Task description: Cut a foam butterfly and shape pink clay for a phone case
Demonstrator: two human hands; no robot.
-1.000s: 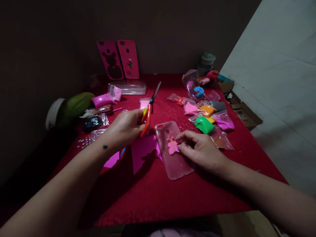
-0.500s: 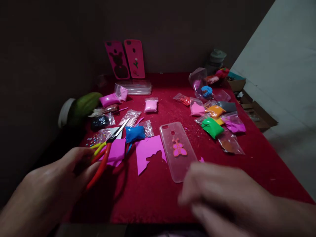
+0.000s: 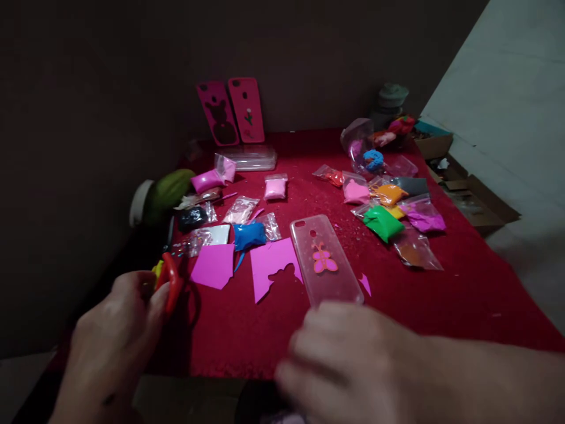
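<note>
My left hand (image 3: 117,324) is closed on the red and yellow handles of the scissors (image 3: 171,285) at the table's left edge. My right hand (image 3: 344,353), smeared by motion, is over the near end of a clear phone case (image 3: 342,284); whether its fingers hold anything is unclear. On the case is a pink butterfly with an orange outline (image 3: 325,261). Left of it lie a pink sheet with a cut-out gap (image 3: 267,262) and a second pink piece (image 3: 214,266). A small pink scrap (image 3: 365,284) is on the right.
Bags of clay, among them blue (image 3: 249,235), light pink (image 3: 276,187) and green (image 3: 383,224), lie about the red table (image 3: 441,306). Two decorated cases (image 3: 247,112) lean on the wall behind clear cases (image 3: 249,158). Open boxes (image 3: 481,206) stand beyond the right edge.
My left hand has moved left and down with the scissors, whose blades no longer show over the pink piece. My right hand has shifted left. The view has moved slightly.
</note>
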